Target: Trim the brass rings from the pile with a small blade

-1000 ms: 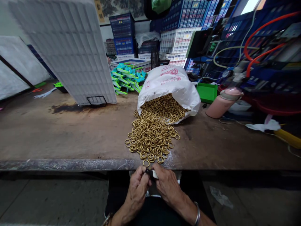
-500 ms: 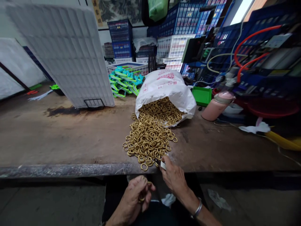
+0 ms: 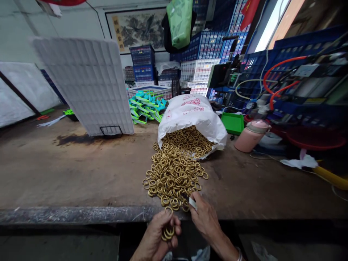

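Note:
Brass-coloured rings (image 3: 176, 174) spill in a heap from a white woven sack (image 3: 190, 112) lying on its side. At the table's front edge, my left hand (image 3: 157, 233) is closed around several of these rings. One ring (image 3: 168, 210) stands up at its thumb tip, and others (image 3: 168, 232) lie in the curled fingers. My right hand (image 3: 205, 217) grips a small hand tool (image 3: 193, 203) with a pale, flat handle. The tool's dark end reaches into the near right side of the heap, where its shape is hard to make out.
A white ribbed panel (image 3: 87, 87) stands at left on the wooden table (image 3: 95, 174). Green and turquoise pieces (image 3: 146, 105) are piled behind. To the right are a green tray (image 3: 232, 123), a pink bottle (image 3: 251, 136) and machinery with orange hoses (image 3: 272, 85). Crates (image 3: 143, 56) are stacked beyond.
The view has tilted upward. My left hand has come up to the table edge, with a ring now showing at its thumb tip. My right hand keeps the tool at the heap's edge.

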Demonstrator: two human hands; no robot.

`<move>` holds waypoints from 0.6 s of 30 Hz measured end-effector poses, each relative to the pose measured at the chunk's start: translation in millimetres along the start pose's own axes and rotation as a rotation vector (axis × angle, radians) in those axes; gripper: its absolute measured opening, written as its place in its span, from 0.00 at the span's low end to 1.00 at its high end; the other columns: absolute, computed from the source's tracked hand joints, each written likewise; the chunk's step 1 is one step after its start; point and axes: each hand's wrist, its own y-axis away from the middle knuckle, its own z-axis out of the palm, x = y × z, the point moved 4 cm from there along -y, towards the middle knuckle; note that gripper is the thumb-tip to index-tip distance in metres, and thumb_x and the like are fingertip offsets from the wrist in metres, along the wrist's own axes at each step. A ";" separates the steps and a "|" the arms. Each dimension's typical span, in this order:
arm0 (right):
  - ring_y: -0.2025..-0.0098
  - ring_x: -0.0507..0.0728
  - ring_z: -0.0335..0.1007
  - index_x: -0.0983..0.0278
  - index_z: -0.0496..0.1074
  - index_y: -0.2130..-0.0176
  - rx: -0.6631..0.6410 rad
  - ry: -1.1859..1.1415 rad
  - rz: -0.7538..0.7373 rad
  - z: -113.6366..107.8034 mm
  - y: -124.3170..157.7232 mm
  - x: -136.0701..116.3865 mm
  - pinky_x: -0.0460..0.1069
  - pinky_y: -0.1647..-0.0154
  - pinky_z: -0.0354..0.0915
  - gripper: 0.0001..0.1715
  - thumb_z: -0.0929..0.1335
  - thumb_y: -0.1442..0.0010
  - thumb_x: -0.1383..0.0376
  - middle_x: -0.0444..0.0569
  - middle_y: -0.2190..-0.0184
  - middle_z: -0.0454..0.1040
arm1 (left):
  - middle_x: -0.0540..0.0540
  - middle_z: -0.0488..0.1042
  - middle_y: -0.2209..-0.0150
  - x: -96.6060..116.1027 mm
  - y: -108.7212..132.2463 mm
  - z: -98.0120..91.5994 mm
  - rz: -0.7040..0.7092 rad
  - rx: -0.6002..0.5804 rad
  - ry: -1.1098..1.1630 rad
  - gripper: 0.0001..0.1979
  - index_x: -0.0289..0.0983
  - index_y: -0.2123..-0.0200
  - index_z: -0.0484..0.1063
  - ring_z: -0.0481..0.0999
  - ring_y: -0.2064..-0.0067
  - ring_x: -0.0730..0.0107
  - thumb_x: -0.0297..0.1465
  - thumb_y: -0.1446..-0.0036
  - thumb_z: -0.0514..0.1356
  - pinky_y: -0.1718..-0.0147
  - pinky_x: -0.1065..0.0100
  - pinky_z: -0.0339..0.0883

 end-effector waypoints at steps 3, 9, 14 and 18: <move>0.77 0.50 0.60 0.62 0.59 0.75 -0.029 -0.303 0.048 -5.9 -3.5 -8.9 0.44 0.75 0.55 0.08 0.58 0.47 0.62 0.41 0.80 0.63 | 0.53 0.63 0.84 10.0 -4.1 5.6 0.180 0.041 -0.346 0.14 0.34 0.77 0.65 0.57 0.85 0.81 0.39 0.51 0.57 0.88 0.77 0.52; 0.81 0.47 0.54 0.63 0.61 0.73 -0.243 -0.790 0.243 -4.6 0.5 -24.6 0.42 0.79 0.54 0.09 0.62 0.51 0.59 0.37 0.82 0.60 | 0.45 0.73 0.67 23.5 -2.1 10.1 0.579 0.050 -0.829 0.11 0.36 0.62 0.70 0.71 0.66 0.68 0.32 0.48 0.55 0.64 0.70 0.62; 0.83 0.46 0.51 0.63 0.61 0.74 -0.316 -0.855 0.308 3.1 7.2 -25.8 0.42 0.81 0.52 0.10 0.60 0.48 0.59 0.36 0.84 0.58 | 0.45 0.74 0.67 21.4 -0.2 10.2 0.606 0.003 -0.908 0.09 0.36 0.65 0.71 0.71 0.65 0.67 0.30 0.47 0.53 0.63 0.69 0.60; 0.77 0.48 0.57 0.65 0.64 0.75 -0.264 -0.746 0.219 3.6 6.0 -27.5 0.43 0.74 0.56 0.14 0.61 0.49 0.56 0.40 0.81 0.62 | 0.49 0.69 0.75 17.0 -1.4 9.7 0.481 0.015 -0.811 0.08 0.35 0.72 0.69 0.66 0.72 0.72 0.33 0.47 0.53 0.70 0.72 0.59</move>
